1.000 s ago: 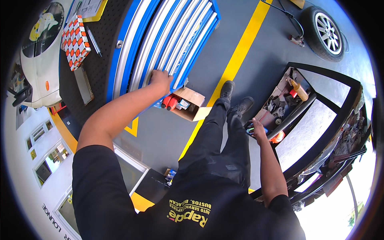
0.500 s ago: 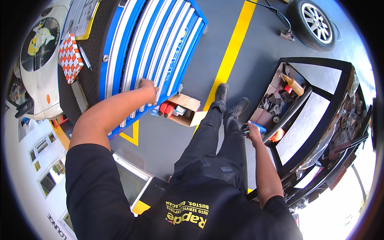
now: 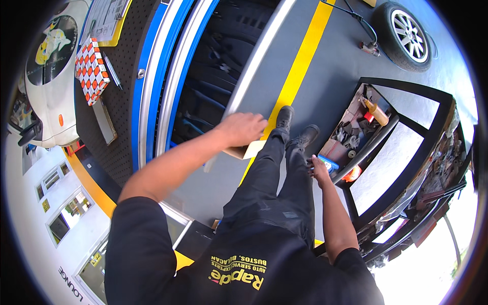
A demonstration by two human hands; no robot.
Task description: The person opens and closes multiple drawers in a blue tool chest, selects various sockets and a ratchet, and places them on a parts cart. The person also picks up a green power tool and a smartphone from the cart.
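Observation:
A drawer of the blue tool cabinet stands pulled out, with dark-handled hand tools lying in its shaded inside. My left hand is on the drawer's silver front edge, its fingers curled over it. Lower down at my right side, my right hand is closed; a small dark item shows by its fingertips, too little of it to name. Just past that hand is a blue and white object, partly covered, and I cannot tell whether the hand touches it.
A black-framed stand on the right holds a tray of metal parts and an amber bottle. An open cardboard box sits below the drawer. A wheel lies at the far right. A checkered box rests on the cabinet top.
The drawer has slid out to the right, from shut to open, and my left hand has moved right with its front edge. My right hand has hardly moved.

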